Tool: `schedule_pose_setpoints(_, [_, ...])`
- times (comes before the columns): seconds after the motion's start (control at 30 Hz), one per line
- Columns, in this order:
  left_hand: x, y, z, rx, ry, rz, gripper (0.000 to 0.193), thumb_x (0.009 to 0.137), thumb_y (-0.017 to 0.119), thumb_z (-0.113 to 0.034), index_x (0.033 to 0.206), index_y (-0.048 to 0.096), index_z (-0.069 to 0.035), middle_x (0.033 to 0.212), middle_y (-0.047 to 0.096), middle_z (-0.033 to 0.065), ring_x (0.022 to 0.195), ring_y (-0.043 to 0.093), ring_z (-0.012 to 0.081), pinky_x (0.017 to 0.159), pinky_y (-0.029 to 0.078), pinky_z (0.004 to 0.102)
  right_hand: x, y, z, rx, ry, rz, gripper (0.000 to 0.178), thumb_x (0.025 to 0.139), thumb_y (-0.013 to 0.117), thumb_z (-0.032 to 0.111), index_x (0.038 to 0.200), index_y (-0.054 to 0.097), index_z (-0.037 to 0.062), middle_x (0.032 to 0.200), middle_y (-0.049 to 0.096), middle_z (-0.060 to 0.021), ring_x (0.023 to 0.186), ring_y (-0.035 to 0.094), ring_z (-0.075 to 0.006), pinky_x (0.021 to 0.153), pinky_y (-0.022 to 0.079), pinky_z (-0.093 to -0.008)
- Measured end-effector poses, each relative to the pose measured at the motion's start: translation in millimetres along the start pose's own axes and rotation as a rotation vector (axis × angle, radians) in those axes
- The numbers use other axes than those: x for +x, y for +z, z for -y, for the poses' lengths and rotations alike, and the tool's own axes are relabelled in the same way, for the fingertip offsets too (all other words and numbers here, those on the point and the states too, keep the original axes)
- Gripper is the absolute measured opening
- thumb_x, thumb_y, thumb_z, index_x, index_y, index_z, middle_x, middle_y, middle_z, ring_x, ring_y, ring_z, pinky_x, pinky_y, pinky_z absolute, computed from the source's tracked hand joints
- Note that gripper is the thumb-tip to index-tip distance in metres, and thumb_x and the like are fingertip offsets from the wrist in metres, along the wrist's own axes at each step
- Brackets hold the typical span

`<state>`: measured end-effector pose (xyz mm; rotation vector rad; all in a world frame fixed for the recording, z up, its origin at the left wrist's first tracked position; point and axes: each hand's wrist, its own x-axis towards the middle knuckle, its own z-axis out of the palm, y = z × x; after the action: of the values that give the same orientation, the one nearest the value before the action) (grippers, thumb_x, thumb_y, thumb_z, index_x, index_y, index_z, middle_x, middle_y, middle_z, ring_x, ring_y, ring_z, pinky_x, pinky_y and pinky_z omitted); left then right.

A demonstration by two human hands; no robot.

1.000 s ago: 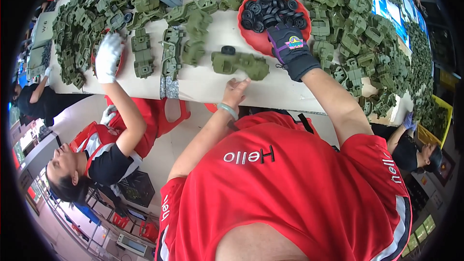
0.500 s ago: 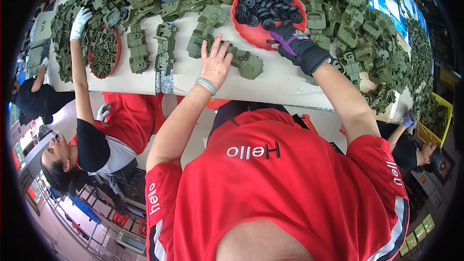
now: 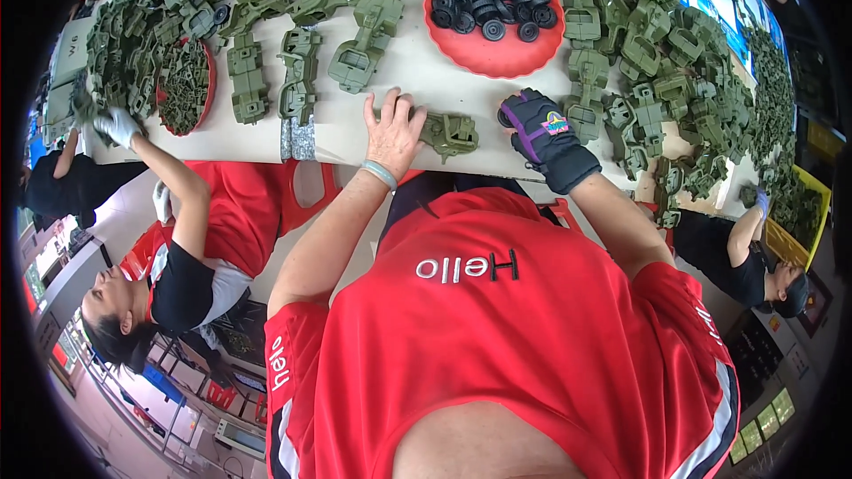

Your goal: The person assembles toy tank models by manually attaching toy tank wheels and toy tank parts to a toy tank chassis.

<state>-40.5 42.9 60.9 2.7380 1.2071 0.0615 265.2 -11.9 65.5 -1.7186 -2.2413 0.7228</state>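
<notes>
My bare left hand (image 3: 395, 133) rests at the table's near side with its fingers bent round one end of an olive-green plastic toy vehicle body (image 3: 451, 135). The other end of this body sticks out to the right of the fingers. Close by on the right, my right hand (image 3: 546, 135) wears a black and purple glove. A small black toy wheel (image 3: 506, 115) shows at its fingertips, apart from the body. Beyond it, a red scalloped plate (image 3: 497, 58) carries several more black wheels (image 3: 494, 9).
Several green bodies stand in a row to the left, including one vehicle body (image 3: 364, 43). A large heap of green parts (image 3: 652, 35) covers the right side. A red dish (image 3: 210, 93) of small green parts lies left, near a co-worker's gloved hand (image 3: 117, 127).
My right hand has drawn back from the red plate toward me, with a wheel at its fingertips. The body under my left hand has shifted nearer the table edge. The co-worker's hand came nearer.
</notes>
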Motion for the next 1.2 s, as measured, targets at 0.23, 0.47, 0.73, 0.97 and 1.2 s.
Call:
schedule_pose_setpoints(0.23, [-15,19,-30,-0.151,-0.167,0.134,0.081,0.068,0.090,-0.035,0.136,0.056,-0.007,0.136,0.053,0.0107,0.139,0.044,0.0335,0.106,0.040,0.0522,-10,10,-10,0.016,0.053,0.043,0.051,0.074,0.072,0.005,0.124,0.062,0.0062,0.109,0.066,-0.0179,0.108,0.061,-0.0405,0.092,0.052,-0.0489])
schedule_pose_setpoints(0.47, [-32,31,-35,-0.180,-0.120,0.014,0.071,0.069,0.086,-0.038,0.129,0.061,-0.009,0.122,0.059,0.0077,0.123,0.053,0.0295,0.091,0.045,0.0478,-12,-3,-1,0.327,0.171,-0.047,0.051,0.083,0.071,0.005,0.133,0.060,0.0034,0.108,0.064,-0.0152,0.101,0.065,-0.0323,0.089,0.054,-0.0412])
schedule_pose_setpoints(0.73, [-30,32,-41,-0.204,-0.157,0.023,0.059,0.068,0.087,-0.034,0.117,0.064,-0.010,0.112,0.059,0.0090,0.113,0.055,0.0310,0.087,0.046,0.0482,31,-38,52,0.064,-0.319,0.140,0.047,0.081,0.076,0.013,0.126,0.066,0.0046,0.105,0.067,-0.0153,0.101,0.063,-0.0376,0.089,0.052,-0.0478])
schedule_pose_setpoints(0.97, [-33,31,-43,-0.228,-0.156,-0.018,0.059,0.068,0.088,-0.031,0.117,0.063,-0.011,0.114,0.059,0.0093,0.115,0.055,0.0314,0.088,0.046,0.0483,56,-44,58,-0.081,-0.283,0.361,0.035,0.078,0.079,0.020,0.109,0.068,0.0073,0.099,0.067,-0.0145,0.097,0.065,-0.0375,0.085,0.052,-0.0479])
schedule_pose_setpoints(1.2, [-19,31,-35,-0.159,-0.059,-0.007,0.059,0.068,0.086,-0.026,0.120,0.064,-0.012,0.118,0.057,0.0092,0.122,0.053,0.0310,0.093,0.044,0.0479,29,-40,71,-0.010,-0.006,0.264,0.035,0.080,0.082,0.034,0.102,0.068,0.0104,0.097,0.069,-0.0145,0.098,0.067,-0.0374,0.084,0.053,-0.0492])
